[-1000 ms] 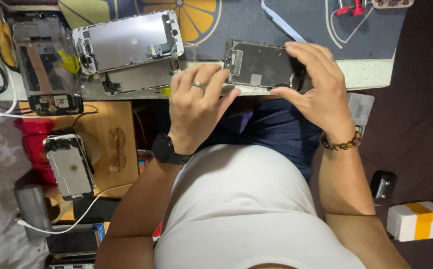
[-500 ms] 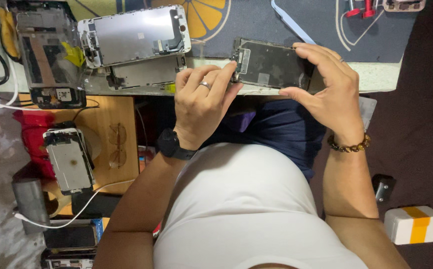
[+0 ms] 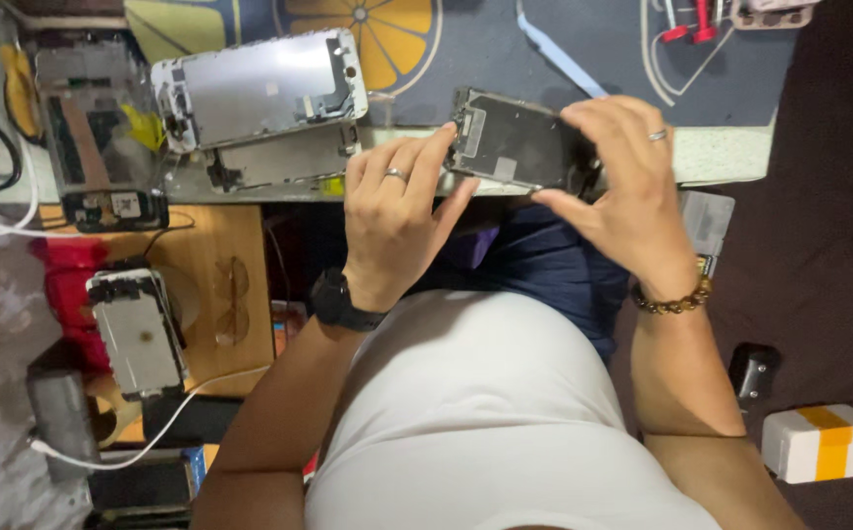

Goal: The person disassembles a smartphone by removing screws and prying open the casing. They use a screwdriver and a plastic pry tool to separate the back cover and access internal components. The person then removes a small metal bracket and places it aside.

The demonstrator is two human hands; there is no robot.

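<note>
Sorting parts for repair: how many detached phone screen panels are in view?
3, maybe more hidden. One dark panel held between the left hand and right hand; two silver-backed panels on the mat, upper and lower.

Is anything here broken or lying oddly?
Nothing looks spilled. The phones are opened up: both hands, left hand and right hand, hold a bare phone screen panel, and another opened screen assembly lies slightly askew on the mat.

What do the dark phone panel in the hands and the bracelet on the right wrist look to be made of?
Dark phone panel: likely a matt dark metal backing plate, with a pale sticker and small cutouts. It is held between the left hand and right hand. Bracelet: round glossy brown-gold beads, perhaps stone or wood.
</note>
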